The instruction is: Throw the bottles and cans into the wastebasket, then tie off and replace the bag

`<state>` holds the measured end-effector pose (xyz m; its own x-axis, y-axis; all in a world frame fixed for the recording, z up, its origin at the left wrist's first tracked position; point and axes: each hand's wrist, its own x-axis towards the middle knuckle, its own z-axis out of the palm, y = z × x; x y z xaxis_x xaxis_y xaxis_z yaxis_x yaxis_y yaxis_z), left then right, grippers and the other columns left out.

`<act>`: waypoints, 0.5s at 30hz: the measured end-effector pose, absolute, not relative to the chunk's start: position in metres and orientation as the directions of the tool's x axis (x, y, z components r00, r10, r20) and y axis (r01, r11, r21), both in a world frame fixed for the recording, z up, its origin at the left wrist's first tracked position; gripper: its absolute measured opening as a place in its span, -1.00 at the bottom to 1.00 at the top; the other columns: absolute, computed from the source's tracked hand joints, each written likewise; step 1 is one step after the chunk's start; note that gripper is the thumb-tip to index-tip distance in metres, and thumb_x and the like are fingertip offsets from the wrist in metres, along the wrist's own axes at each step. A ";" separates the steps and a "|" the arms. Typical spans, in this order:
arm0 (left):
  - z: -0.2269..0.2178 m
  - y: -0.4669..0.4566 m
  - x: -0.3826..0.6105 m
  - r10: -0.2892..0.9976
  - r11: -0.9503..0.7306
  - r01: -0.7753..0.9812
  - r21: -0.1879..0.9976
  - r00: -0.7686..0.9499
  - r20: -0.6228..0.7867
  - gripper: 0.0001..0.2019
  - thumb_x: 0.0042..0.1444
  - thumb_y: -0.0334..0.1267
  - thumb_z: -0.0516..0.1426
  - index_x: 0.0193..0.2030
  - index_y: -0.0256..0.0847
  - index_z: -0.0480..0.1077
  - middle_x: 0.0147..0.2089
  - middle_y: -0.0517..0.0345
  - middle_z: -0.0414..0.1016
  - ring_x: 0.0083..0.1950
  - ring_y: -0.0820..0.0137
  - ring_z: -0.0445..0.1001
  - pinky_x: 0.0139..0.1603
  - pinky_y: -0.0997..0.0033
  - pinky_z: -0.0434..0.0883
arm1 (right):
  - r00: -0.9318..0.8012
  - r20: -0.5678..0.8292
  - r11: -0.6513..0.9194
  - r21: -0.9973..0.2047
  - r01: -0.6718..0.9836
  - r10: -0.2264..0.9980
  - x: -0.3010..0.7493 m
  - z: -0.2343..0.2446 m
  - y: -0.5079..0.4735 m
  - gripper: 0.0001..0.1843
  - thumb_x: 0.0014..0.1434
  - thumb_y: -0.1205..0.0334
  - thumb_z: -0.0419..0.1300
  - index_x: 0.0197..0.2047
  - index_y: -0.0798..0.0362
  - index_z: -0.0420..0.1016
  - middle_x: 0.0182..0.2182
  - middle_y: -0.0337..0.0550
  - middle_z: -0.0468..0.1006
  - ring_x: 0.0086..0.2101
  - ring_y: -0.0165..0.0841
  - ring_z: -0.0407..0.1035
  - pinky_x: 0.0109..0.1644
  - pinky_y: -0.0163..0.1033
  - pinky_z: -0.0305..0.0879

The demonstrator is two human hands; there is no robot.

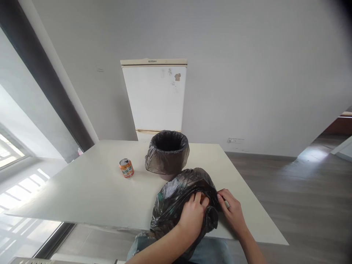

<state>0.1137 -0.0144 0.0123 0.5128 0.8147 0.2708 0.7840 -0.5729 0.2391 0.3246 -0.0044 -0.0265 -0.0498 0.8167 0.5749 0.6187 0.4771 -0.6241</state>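
A full black plastic garbage bag (pixel 176 198) slumps over the near edge of the table, its mouth bunched to the right. My left hand (pixel 194 212) presses into the bag's opening with fingers curled, and something orange-brown shows beside the fingertips. At the bag's right side, my right hand (pixel 230 207) pinches the plastic edge between thumb and fingers. Directly behind the bag stands a small trash bin (pixel 166 176) lined with another black bag (pixel 166 159), whose rim is folded outward. What lies inside the full bag is mostly hidden.
An opened orange drink can (pixel 127 168) stands on the pale table (pixel 110 198), left of the bin. Beyond the table is a white refrigerator (pixel 156 99) against a grey wall. Window light falls from the left; the table's right edge borders a wood floor (pixel 275 183).
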 end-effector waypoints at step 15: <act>0.018 -0.010 0.100 0.784 -0.620 0.719 0.314 0.544 0.301 -0.60 0.31 -0.50 0.07 0.25 -0.19 0.37 0.19 -0.07 0.55 0.08 0.16 0.60 0.08 0.23 0.58 | -0.053 0.551 0.462 -0.639 0.616 0.833 0.324 -0.026 -0.003 -0.79 0.48 0.16 0.07 -0.23 -0.04 0.42 -0.31 -0.14 0.48 -0.27 -0.23 0.40 -0.16 -0.15 0.34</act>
